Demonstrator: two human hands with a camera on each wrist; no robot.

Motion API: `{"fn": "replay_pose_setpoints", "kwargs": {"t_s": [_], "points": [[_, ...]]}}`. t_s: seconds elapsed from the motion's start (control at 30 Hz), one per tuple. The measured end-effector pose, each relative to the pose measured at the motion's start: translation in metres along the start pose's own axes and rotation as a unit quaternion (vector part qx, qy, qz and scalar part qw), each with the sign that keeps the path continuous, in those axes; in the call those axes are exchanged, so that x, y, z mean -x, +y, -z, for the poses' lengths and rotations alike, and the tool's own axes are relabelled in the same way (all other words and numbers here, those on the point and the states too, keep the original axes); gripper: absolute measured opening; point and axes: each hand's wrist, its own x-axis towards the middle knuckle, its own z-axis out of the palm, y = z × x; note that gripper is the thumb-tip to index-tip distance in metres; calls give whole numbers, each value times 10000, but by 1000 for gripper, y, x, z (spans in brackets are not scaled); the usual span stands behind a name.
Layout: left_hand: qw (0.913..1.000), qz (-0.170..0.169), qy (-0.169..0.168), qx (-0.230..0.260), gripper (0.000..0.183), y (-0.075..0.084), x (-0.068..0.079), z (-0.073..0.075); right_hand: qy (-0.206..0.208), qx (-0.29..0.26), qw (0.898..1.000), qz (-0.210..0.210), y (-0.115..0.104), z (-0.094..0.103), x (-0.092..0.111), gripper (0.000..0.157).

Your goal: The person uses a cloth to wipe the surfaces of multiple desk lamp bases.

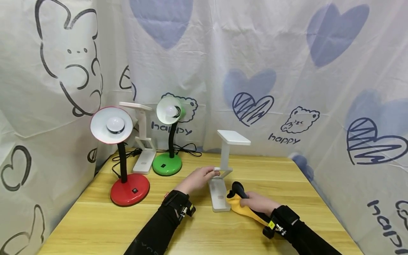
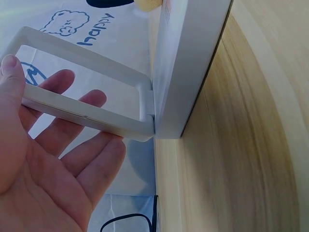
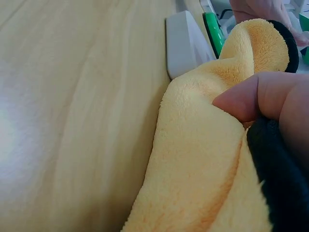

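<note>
A white folding desk lamp (image 1: 220,196) stands upright near the middle of the table. My left hand (image 1: 199,179) grips the frame-shaped lower arm of this lamp from its left side. In the left wrist view the thumb lies on one bar of the frame (image 2: 82,113), with fingertips under and through it. On the lamp's right, my right hand (image 1: 259,202) holds a plush cloth, yellow on one side and black on the other. The right wrist view shows the cloth (image 3: 193,145) bunched between thumb and fingers, its far end beside the white lamp base (image 3: 183,43).
At the left stand a red desk lamp (image 1: 130,191), a green desk lamp (image 1: 167,164) and another white folding lamp (image 1: 145,161). Black cables (image 1: 189,150) lie behind them. Printed curtains (image 1: 255,53) enclose the wooden table (image 1: 191,230) at the back and sides.
</note>
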Motion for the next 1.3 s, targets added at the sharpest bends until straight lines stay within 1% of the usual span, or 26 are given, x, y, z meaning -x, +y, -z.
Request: {"fn": "replay_pose_setpoints", "kwargs": {"t_s": [0.1, 0.2, 0.3, 0.37, 0.43, 0.53, 0.7, 0.8, 0.93, 1.07, 1.13, 1.2, 1.23, 1.3], "points": [[10000, -12, -16, 14, 30, -1, -1, 1, 169, -221, 9995, -123, -4, -1, -7, 20], [10000, -21, -29, 21, 29, -1, -1, 1, 460, -498, 9971, -332, -9, -1, -16, 20], [10000, -31, -51, 35, 31, -2, -2, 1, 832, -743, 9921, -582, -14, -1, -27, 21], [9999, -53, -77, 60, 35, -2, -3, 1, 1056, -885, 9883, -657, -16, -1, -34, 21], [9999, -77, -94, 62, 40, -3, -3, 1, 1196, -1033, 9852, -662, -19, -1, -41, 20], [9999, -57, -98, 86, 44, -3, -3, 2, 1308, -1238, 9819, -580, -22, -1, -51, 18], [9998, -34, -127, 136, 43, -4, -2, 4, 1580, -1317, 9773, -512, -22, 3, -67, 19], [9998, -28, -135, 129, 45, -5, -2, 5, 1807, -1295, 9738, -482, -21, 6, -76, 23], [9998, 12, -136, 131, 45, -6, -1, 6, 2221, -1281, 9656, -430, -20, 10, -87, 29], [9998, 38, -137, 151, 46, -5, 0, 7, 2444, -1466, 9580, -325, -25, 14, -96, 26], [9998, 29, -121, 135, 45, -5, 0, 7, 2433, -1528, 9575, -248, -30, 16, -100, 24], [9999, 7, -102, 93, 42, -5, 0, 7, 2344, -1511, 9601, -188, -34, 19, -104, 25], [9999, -7, -98, 90, 40, -4, 0, 7, 2308, -1428, 9624, -148, -36, 20, -107, 26], [9999, -21, -102, 75, 36, -4, 0, 7, 2134, -1055, 9712, 59, -40, 22, -111, 27]]}}
